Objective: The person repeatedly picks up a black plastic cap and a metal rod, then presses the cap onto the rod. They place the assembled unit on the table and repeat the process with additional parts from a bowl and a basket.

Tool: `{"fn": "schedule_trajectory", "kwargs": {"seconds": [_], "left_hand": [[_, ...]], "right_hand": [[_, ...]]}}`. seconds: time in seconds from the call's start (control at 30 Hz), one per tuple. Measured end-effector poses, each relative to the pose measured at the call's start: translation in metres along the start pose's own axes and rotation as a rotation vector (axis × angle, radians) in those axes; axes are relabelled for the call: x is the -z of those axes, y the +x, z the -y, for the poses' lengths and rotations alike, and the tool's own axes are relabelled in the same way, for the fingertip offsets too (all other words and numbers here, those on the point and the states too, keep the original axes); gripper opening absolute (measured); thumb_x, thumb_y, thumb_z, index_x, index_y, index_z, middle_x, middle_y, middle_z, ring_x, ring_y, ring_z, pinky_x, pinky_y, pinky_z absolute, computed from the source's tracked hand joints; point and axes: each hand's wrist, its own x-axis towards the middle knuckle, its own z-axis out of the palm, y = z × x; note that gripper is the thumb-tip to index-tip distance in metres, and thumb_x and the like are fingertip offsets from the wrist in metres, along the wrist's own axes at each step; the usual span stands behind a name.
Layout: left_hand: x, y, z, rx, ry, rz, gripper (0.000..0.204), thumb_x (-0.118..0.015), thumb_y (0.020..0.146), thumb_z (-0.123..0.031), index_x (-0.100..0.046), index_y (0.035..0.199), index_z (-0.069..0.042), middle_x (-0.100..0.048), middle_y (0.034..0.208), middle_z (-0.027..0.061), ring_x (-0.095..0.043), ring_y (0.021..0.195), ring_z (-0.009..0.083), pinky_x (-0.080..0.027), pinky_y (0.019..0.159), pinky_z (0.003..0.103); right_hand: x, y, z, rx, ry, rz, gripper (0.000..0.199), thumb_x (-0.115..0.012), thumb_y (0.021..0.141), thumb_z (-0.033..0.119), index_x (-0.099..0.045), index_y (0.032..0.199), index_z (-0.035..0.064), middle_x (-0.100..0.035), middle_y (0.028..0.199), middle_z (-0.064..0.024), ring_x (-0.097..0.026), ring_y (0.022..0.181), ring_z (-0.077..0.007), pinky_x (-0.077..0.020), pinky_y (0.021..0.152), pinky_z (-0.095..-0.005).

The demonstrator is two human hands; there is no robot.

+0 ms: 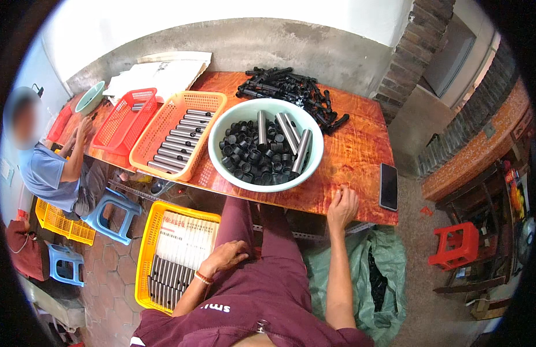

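My left hand (228, 255) lies on my thigh with its fingers loosely stretched out and nothing in it. On the table's front edge rests my right hand (342, 208), empty, its fingers slightly bent and apart. Beyond it to the left stands a pale green basin (217, 161) full of small black caps (245, 151). Several silver metal tubes (262, 130) lean among the caps. Left of the basin, an orange plastic basket (139, 151) holds a row of similar tubes (181, 140) with dark holes.
Black plastic parts (291, 92) lie heaped at the back. A phone (388, 186) is near the right edge. A red basket (115, 130) stands farther left, by a seated co-worker (54, 168). Below are a yellow crate (142, 272) of tubes, a green sack (337, 254) and stools (115, 214).
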Motion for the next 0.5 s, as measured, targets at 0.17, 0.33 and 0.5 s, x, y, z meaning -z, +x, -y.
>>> {"fn": "schedule_trajectory", "kwargs": {"seconds": [0.17,0.33,0.5], "left_hand": [[0.010,0.001,-0.006,-0.030,-0.047,-0.030,0.028,-0.057,0.085,-0.023,-0.052,0.102,-0.002,-0.059,0.089,0.0178,-0.058,0.085,0.0338,-0.047,0.072,0.039],[0.015,0.007,-0.009,-0.012,0.012,-0.022,0.028,-0.056,0.084,-0.024,-0.050,0.098,-0.001,-0.058,0.094,0.0204,-0.056,0.089,0.0375,-0.045,0.074,0.042],[0.022,0.015,-0.020,-0.038,-0.063,-0.121,0.025,-0.058,0.083,-0.019,-0.053,0.099,-0.001,-0.058,0.091,0.0190,-0.058,0.083,0.0343,-0.046,0.071,0.039]], "right_hand": [[0.001,0.000,0.000,0.002,-0.016,0.003,0.021,-0.050,0.085,0.018,-0.056,0.097,0.0026,-0.052,0.089,-0.0135,-0.049,0.086,-0.0319,-0.0386,0.076,-0.0421],[0.005,0.000,0.004,-0.019,0.008,0.023,0.020,-0.052,0.081,0.011,-0.057,0.097,0.0021,-0.053,0.090,-0.0135,-0.049,0.088,-0.0324,-0.0381,0.077,-0.0421],[0.006,0.000,0.003,-0.011,0.012,0.018,0.019,-0.051,0.082,0.012,-0.057,0.097,0.0018,-0.053,0.090,-0.0140,-0.049,0.088,-0.0325,-0.0382,0.077,-0.0422]]}}
